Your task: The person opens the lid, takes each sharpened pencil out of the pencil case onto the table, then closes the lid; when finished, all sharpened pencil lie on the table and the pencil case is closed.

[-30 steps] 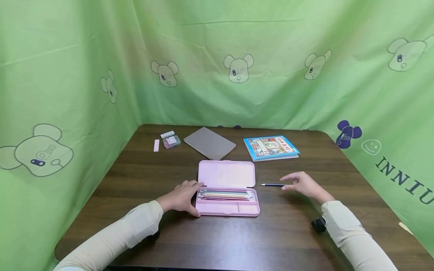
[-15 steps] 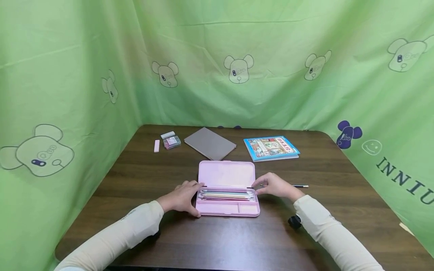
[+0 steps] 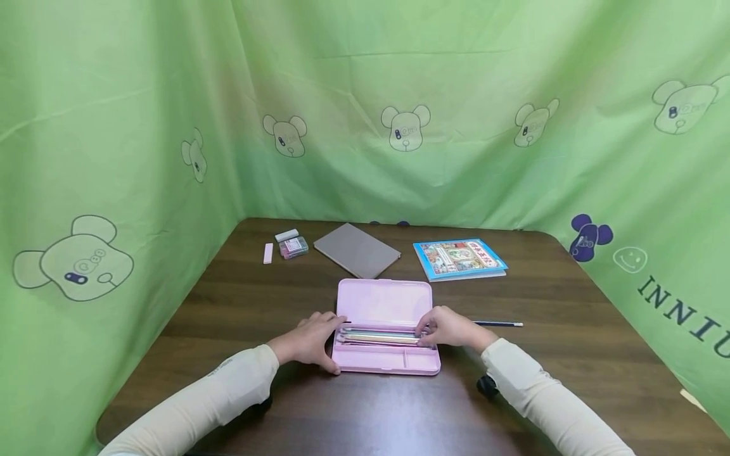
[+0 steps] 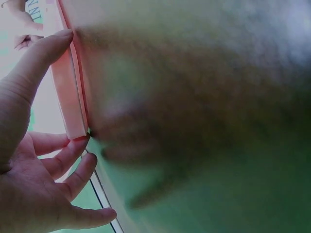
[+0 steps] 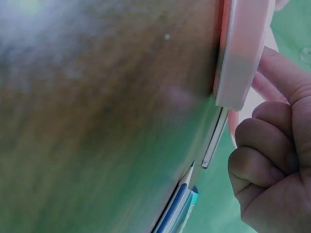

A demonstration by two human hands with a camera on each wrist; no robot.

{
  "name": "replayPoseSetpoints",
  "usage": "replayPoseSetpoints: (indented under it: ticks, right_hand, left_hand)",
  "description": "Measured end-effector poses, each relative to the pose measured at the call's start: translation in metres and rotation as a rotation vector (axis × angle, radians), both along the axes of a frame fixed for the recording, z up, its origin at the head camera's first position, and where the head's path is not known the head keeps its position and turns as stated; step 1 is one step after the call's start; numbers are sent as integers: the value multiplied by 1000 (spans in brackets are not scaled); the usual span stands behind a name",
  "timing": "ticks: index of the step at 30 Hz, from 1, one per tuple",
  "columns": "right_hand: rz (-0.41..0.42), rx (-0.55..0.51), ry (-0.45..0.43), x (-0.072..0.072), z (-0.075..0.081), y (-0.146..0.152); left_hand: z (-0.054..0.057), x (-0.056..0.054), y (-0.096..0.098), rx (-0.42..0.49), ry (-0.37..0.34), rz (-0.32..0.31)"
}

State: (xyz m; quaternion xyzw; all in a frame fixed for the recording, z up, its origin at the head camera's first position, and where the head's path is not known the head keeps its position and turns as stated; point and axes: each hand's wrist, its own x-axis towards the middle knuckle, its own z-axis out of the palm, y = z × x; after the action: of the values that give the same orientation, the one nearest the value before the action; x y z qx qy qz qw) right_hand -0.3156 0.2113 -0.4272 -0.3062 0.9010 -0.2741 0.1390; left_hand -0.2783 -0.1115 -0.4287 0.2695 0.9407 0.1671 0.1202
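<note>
A pink pencil case (image 3: 376,360) stands open on the desk, its lid (image 3: 383,301) tilted back. Several pencils (image 3: 376,335) lie side by side in its rear compartment. My left hand (image 3: 310,339) grips the case's left end, thumb at the front edge and fingertips at the back corner. My right hand (image 3: 447,328) reaches over the right end, thumb and index finger at the pencils' ends; its other fingers are curled in the right wrist view. Whether it pinches any pencil is hidden. Behind this hand a dark pencil (image 3: 497,323) lies on the desk.
Farther back lie a grey notebook (image 3: 358,250) and a blue-edged picture book (image 3: 459,259). At the back left are a small clear box (image 3: 294,247), a white roll-shaped piece (image 3: 286,235) and a pink strip (image 3: 268,253). Green printed curtain (image 3: 353,177) surrounds the brown desk (image 3: 239,304).
My right hand has moved left from over the dark pencil to the right ends of the pencils in the case. My left hand keeps its place. The head view has tilted slightly up.
</note>
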Motion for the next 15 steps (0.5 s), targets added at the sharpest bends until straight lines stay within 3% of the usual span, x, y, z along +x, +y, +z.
replayPoseSetpoints:
  ticks: [8, 15]
  right_hand:
    - [27, 88, 30, 2, 1, -5]
    - [112, 97, 101, 3, 7, -10]
  left_hand:
    - [0, 1, 0, 11, 5, -10]
    - [0, 1, 0, 8, 9, -3]
